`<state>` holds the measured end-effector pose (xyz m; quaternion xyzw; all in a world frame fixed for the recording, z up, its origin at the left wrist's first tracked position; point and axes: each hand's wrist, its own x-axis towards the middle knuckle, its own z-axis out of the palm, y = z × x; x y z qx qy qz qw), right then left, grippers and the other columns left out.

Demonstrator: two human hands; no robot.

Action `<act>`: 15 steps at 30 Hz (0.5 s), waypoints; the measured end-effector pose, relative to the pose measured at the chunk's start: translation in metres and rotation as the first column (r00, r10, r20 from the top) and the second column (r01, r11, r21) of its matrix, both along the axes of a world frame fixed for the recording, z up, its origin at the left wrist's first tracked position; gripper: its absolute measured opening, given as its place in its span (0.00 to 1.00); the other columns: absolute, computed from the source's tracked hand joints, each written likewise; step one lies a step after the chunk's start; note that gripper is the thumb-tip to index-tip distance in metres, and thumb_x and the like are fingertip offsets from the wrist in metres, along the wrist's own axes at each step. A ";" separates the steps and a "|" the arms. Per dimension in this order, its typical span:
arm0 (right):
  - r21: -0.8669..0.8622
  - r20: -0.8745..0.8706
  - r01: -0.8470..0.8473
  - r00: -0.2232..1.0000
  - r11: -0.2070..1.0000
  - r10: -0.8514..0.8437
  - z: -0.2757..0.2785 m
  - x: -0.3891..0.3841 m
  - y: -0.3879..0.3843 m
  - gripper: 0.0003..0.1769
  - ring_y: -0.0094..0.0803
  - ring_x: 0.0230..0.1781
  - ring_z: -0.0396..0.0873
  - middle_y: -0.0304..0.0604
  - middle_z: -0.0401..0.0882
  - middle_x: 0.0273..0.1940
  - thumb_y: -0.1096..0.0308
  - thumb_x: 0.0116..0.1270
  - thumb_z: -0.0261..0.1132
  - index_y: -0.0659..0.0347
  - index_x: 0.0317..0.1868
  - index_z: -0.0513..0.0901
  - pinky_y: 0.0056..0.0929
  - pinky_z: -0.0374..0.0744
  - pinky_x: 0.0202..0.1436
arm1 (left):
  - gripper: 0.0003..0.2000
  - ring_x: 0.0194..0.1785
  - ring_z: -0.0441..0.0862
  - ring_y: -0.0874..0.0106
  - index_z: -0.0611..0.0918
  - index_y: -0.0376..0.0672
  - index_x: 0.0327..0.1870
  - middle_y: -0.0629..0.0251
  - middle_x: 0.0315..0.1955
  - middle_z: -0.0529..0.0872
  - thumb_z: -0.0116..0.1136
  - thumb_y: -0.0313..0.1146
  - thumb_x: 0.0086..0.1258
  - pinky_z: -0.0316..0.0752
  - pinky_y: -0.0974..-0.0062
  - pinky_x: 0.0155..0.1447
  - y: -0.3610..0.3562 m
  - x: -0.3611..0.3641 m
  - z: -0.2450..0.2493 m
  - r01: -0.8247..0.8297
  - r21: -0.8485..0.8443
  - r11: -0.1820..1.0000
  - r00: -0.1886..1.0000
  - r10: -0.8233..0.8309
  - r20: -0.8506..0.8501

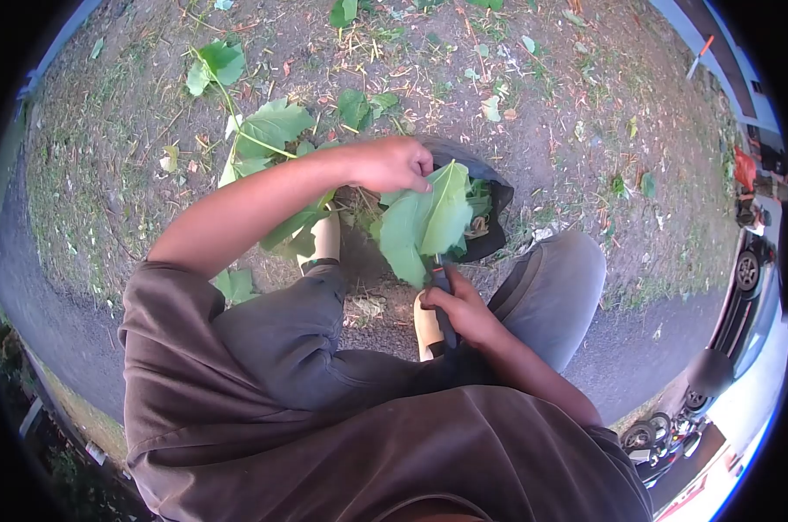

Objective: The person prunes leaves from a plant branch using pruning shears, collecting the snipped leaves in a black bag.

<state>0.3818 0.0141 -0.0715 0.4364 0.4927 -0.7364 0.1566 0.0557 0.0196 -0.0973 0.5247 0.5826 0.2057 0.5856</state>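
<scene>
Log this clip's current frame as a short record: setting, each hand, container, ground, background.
Setting: outdoors, person crouched or seated low
Left hand: fingers closed at the upper edge of a large green leaf
Right hand: gripping a dark-handled tool; its tip is at the leaf's lower end, partly hidden
Container: dark open bag behind the leaf, greenery inside
Ground: bare soil, sparse grass, scattered leaves; leafy stem beyond the left forearm
Background: car at the right edge

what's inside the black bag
Green leaves show inside the black bag, plus a pale bit I can't identify; the large leaf in front hides much of the interior.
</scene>
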 end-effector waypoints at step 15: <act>0.001 -0.031 0.152 0.988 0.988 -0.152 0.005 -0.021 0.029 0.21 0.24 0.35 0.81 0.36 0.82 0.37 0.66 0.71 0.72 0.65 0.60 0.81 0.29 0.81 0.42 | 0.15 0.30 0.87 0.73 0.95 0.37 0.36 0.62 0.27 0.93 0.79 0.43 0.68 0.80 0.68 0.37 -0.021 0.031 -0.005 -0.066 -0.104 0.992 0.998 0.065 -0.012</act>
